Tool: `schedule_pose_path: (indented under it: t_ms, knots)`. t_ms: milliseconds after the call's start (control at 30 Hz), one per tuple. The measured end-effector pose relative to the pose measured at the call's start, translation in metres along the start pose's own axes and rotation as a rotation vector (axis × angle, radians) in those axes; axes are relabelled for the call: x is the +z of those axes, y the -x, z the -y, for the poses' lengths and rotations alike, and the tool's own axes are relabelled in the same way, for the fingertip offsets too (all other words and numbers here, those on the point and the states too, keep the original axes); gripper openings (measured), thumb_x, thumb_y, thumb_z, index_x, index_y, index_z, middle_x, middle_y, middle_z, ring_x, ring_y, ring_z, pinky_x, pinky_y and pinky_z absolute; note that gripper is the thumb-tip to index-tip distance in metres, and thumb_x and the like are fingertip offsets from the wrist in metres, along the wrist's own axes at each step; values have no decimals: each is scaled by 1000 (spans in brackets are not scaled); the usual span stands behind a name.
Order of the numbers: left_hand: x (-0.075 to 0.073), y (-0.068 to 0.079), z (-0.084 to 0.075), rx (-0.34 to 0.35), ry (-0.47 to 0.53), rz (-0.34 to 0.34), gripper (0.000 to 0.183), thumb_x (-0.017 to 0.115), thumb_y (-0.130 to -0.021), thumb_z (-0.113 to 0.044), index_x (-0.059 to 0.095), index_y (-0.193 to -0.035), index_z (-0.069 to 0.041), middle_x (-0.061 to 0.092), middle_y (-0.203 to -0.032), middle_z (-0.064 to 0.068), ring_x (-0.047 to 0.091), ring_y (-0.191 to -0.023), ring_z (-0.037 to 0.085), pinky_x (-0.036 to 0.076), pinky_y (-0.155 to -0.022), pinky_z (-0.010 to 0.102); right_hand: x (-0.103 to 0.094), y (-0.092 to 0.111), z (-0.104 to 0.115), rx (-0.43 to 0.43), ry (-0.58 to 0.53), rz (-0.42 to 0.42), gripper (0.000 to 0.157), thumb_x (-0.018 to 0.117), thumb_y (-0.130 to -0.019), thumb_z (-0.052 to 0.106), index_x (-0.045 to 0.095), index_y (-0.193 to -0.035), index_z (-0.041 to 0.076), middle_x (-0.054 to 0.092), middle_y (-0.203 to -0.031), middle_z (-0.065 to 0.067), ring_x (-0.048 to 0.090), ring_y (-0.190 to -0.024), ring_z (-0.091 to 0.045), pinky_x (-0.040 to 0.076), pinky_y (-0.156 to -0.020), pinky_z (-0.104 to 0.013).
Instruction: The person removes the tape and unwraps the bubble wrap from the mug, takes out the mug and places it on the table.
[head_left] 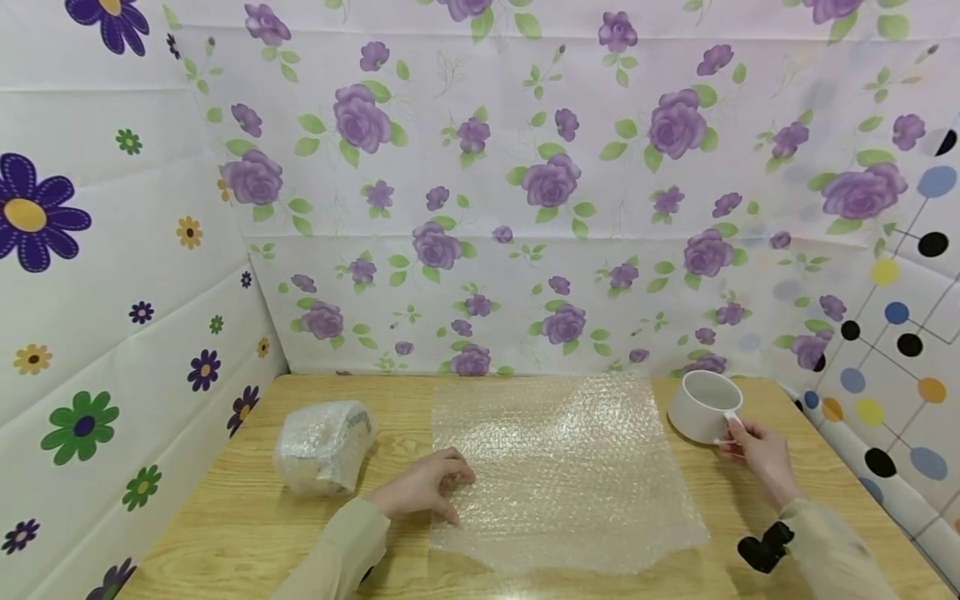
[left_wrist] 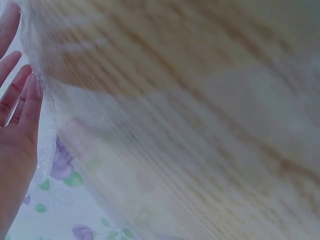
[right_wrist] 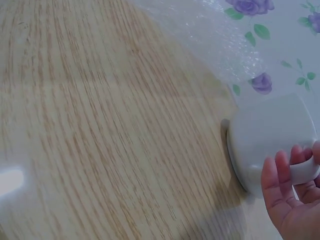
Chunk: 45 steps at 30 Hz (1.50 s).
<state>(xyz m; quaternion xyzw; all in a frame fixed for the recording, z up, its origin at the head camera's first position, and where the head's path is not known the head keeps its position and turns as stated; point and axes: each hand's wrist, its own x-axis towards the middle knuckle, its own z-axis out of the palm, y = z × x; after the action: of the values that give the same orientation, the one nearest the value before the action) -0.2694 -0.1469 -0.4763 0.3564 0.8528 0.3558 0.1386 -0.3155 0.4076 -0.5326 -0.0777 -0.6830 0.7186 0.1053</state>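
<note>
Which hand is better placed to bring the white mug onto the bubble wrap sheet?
Right, I'd judge: the right hand holds the white mug by its handle. The left hand is at the left edge of the bubble wrap sheet, across from the mug.

I'm watching one table (head_left: 217, 517) three ways: one wide, two close.
The head feed gives me a forward, downward look over it to the flowered cloth (head_left: 517, 275); the left wrist's sits close and tilted, left hand (left_wrist: 17, 142) at its left edge; the right wrist's looks across the table, right hand (right_wrist: 290, 210) and mug (right_wrist: 267, 135) at its lower right. Head and right wrist share the mug and bubble wrap (head_left: 555, 475).
</note>
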Motion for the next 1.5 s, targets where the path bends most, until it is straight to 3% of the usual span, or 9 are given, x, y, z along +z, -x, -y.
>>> schedule_pose_path:
  t_ms: [300,467,633,733,833,933,1167,1333,1500]
  knots:
    - [-1,-3,2,20,-26,-2,59,81,-64,-21,58,-115,-4,49,-104,1,49,-84,18,46,-73,27,-4,-2,2,38,86,6,43,62,-83,40,52,-100,2,58,-78,3,62,-66,-11,52,-59,-28]
    - [-3,-4,2,28,-32,3,56,82,-63,-19,60,-113,-6,49,-99,1,48,-78,18,45,-66,25,-6,-4,0,3,274,-19,67,60,-84,46,43,-117,-9,57,-82,1,61,-65,-11,52,-59,-28]
    - [-6,-3,-3,30,-66,-7,53,82,-63,-19,61,-110,-7,50,-98,1,48,-78,19,44,-65,23,-8,-2,9,-6,462,-73,83,56,-81,54,32,-127,-12,52,-100,-20,60,-64,-16,51,-49,-27]
    - [-7,-2,-7,25,-81,-14,51,81,-64,-19,62,-109,-6,50,-98,1,48,-81,20,44,-68,25,-1,10,32,24,507,-90,89,58,-80,55,27,-127,-13,47,-106,-28,60,-64,-20,50,-45,-33]
    - [-9,-1,-9,23,-84,-26,48,80,-66,-20,62,-108,-6,50,-100,1,49,-86,20,45,-74,29,10,23,55,28,520,-128,84,60,-80,52,28,-125,-12,49,-103,-27,59,-62,-19,51,-48,-38]
    - [-10,0,-10,17,-63,-37,45,78,-69,-20,62,-108,-4,50,-101,3,50,-91,22,45,-78,34,18,31,68,-5,480,-131,74,61,-83,44,31,-121,-12,51,-96,-24,57,-61,-20,51,-51,-33]
    - [-15,3,-14,1,-24,-57,38,73,-76,-19,60,-108,-2,49,-103,4,51,-96,27,46,-80,36,24,13,63,-82,437,-48,55,62,-84,41,41,-112,-1,55,-88,-10,58,-61,-20,51,-50,-38]
    - [-26,5,-18,17,-57,-101,35,72,-78,-15,59,-107,1,50,-103,6,50,-97,32,44,-81,44,63,38,104,-147,471,32,53,57,-89,37,41,-114,-7,53,-93,-20,59,-65,-25,52,-53,-34]
    - [-39,7,-24,23,-67,-141,35,70,-81,-21,59,-109,-3,51,-104,9,49,-97,34,43,-81,48,106,62,137,-211,494,112,52,52,-92,33,41,-117,-11,54,-90,-17,57,-62,-17,52,-55,-31]
